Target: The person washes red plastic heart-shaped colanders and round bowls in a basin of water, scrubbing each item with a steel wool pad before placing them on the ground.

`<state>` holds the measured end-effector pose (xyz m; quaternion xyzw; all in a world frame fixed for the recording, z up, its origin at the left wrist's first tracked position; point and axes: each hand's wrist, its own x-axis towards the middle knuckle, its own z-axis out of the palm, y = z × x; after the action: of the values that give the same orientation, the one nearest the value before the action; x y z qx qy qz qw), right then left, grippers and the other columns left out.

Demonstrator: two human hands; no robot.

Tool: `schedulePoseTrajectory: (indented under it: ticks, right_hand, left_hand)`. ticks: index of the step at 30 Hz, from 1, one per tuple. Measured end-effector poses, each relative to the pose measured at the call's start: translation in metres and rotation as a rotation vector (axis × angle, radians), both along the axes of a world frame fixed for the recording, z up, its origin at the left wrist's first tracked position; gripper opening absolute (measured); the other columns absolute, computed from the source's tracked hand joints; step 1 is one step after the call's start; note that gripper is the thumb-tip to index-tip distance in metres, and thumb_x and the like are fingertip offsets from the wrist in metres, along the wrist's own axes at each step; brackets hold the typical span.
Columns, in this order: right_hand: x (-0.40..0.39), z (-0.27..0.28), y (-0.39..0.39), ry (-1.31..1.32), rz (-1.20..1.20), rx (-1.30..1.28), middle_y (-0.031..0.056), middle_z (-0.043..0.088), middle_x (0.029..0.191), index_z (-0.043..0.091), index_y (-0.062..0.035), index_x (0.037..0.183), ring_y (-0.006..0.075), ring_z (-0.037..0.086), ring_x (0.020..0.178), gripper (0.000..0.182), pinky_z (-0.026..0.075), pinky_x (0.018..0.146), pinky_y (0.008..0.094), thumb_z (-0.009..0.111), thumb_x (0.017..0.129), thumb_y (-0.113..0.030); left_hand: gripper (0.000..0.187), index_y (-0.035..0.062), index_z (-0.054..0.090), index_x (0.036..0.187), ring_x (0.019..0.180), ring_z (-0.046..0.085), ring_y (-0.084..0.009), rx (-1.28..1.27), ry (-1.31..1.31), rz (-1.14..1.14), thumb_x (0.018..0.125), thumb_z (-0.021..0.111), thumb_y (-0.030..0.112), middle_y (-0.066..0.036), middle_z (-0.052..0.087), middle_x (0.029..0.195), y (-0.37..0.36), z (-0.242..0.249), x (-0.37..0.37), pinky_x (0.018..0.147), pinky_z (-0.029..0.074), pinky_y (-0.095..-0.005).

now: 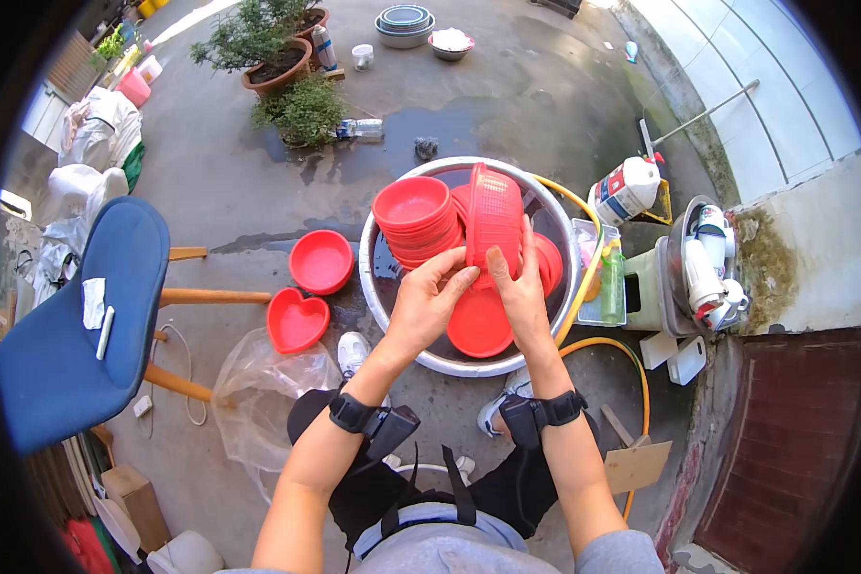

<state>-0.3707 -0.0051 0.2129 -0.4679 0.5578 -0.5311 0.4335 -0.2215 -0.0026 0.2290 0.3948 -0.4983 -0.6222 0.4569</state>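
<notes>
A red plastic basket with small holes is tipped up on its side over a large round metal tub. My left hand pinches its near lower edge between thumb and fingers. My right hand grips its right side, thumb in front and fingers running along the wall. Left of the basket, inside the tub, stands a stack of red round bowls. More red dishes show behind my right hand, and a red bowl lies below both hands. Dark water shows in the tub.
On the floor to the left are a red round bowl, a red heart-shaped bowl and a clear plastic bag. A blue chair stands farther left. A yellow hose curves around the tub's right side, near a green bottle.
</notes>
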Motion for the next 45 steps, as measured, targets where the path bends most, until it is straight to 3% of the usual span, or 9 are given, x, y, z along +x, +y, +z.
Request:
schedulePoseTrajectory:
  ticks: [3, 12, 15, 19, 25, 29, 37, 39, 45]
  right_hand:
    - [-0.005, -0.003, -0.003, 0.164, -0.063, -0.08, 0.0245, 0.03, 0.148, 0.026, 0.0022, 0.145, 0.0302, 0.031, 0.137, 0.089, 0.029, 0.11, 0.0389, 0.072, 0.082, -0.04]
    - [-0.002, 0.012, -0.003, 0.018, -0.091, -0.134, 0.0199, 0.036, 0.147, 0.036, 0.0009, 0.142, 0.0284, 0.036, 0.135, 0.076, 0.03, 0.11, 0.0381, 0.072, 0.082, -0.03]
    - [-0.003, 0.018, 0.002, 0.221, -0.072, -0.156, 0.0197, 0.038, 0.145, 0.039, -0.0003, 0.141, 0.0282, 0.037, 0.135, 0.075, 0.031, 0.11, 0.037, 0.074, 0.081, -0.029]
    - [-0.004, 0.018, 0.001, 0.191, -0.061, -0.172, 0.019, 0.04, 0.145, 0.04, -0.0017, 0.141, 0.0273, 0.039, 0.133, 0.074, 0.032, 0.109, 0.0367, 0.074, 0.081, -0.027]
    - [-0.021, 0.027, 0.0, -0.498, -0.158, 0.069, 0.0088, 0.048, 0.135, 0.035, -0.0071, 0.144, 0.0203, 0.049, 0.121, 0.065, 0.042, 0.097, 0.0381, 0.061, 0.092, -0.036]
    - [-0.033, 0.03, -0.003, -0.711, -0.162, 0.018, 0.0086, 0.048, 0.136, 0.039, -0.0096, 0.139, 0.0243, 0.049, 0.122, 0.059, 0.043, 0.097, 0.0431, 0.052, 0.095, -0.047]
    - [-0.033, 0.032, -0.002, -0.743, -0.1, 0.032, 0.0094, 0.046, 0.14, 0.039, -0.0096, 0.14, 0.025, 0.047, 0.126, 0.064, 0.042, 0.101, 0.0441, 0.048, 0.094, -0.054]
    - [-0.032, 0.031, -0.002, -0.832, -0.085, 0.055, 0.0128, 0.045, 0.14, 0.039, -0.0084, 0.139, 0.0299, 0.047, 0.127, 0.052, 0.043, 0.101, 0.0514, 0.041, 0.1, -0.042]
    - [-0.03, 0.028, 0.0, -1.023, 0.037, 0.033, 0.0139, 0.045, 0.14, 0.039, -0.007, 0.138, 0.031, 0.047, 0.127, 0.052, 0.041, 0.103, 0.0526, 0.033, 0.101, -0.043]
  left_hand:
    - [0.031, -0.0009, 0.056, 0.124, 0.094, 0.059, -0.0093, -0.018, -0.024, -0.024, 0.097, 0.055, 0.012, -0.003, 0.064, 0.107, 0.002, 0.0, -0.002, 0.086, 0.047, -0.0254]
    - [0.032, -0.0007, 0.053, 0.125, 0.099, 0.059, -0.0106, -0.056, 0.089, -0.009, 0.095, 0.057, 0.01, -0.006, 0.064, 0.11, -0.001, 0.008, -0.007, 0.087, 0.049, -0.0266]
    - [0.034, 0.0011, 0.054, 0.126, 0.099, 0.06, -0.01, 0.066, 0.225, 0.069, 0.096, 0.058, 0.016, -0.005, 0.063, 0.113, -0.007, 0.013, 0.001, 0.085, 0.05, -0.025]
    - [0.031, 0.0027, 0.058, 0.123, 0.096, 0.06, -0.0078, 0.117, 0.183, 0.097, 0.096, 0.058, 0.019, -0.003, 0.064, 0.11, -0.011, 0.016, 0.011, 0.082, 0.05, -0.0239]
    - [0.03, 0.0081, 0.059, 0.123, 0.1, 0.058, -0.0065, 0.123, 0.143, 0.186, 0.098, 0.054, 0.025, 0.002, 0.063, 0.111, -0.014, 0.011, 0.015, 0.083, 0.048, -0.0251]
    - [0.03, 0.0075, 0.058, 0.123, 0.101, 0.059, -0.0076, 0.144, 0.178, 0.227, 0.1, 0.049, 0.025, 0.0, 0.063, 0.113, -0.018, 0.005, 0.022, 0.085, 0.048, -0.0267]
    - [0.024, 0.0056, 0.054, 0.118, 0.101, 0.059, -0.0098, 0.066, 0.184, 0.312, 0.102, 0.045, 0.022, -0.003, 0.062, 0.111, -0.024, -0.008, 0.022, 0.088, 0.048, -0.0277]
    - [0.022, 0.0052, 0.053, 0.116, 0.101, 0.059, -0.0099, 0.028, 0.131, 0.34, 0.101, 0.046, 0.019, -0.003, 0.061, 0.111, -0.023, -0.007, 0.019, 0.088, 0.047, -0.0272]
    - [0.02, 0.0018, 0.052, 0.115, 0.1, 0.058, -0.0098, -0.06, 0.071, 0.379, 0.097, 0.053, 0.01, -0.006, 0.061, 0.11, -0.012, 0.013, 0.008, 0.089, 0.046, -0.025]
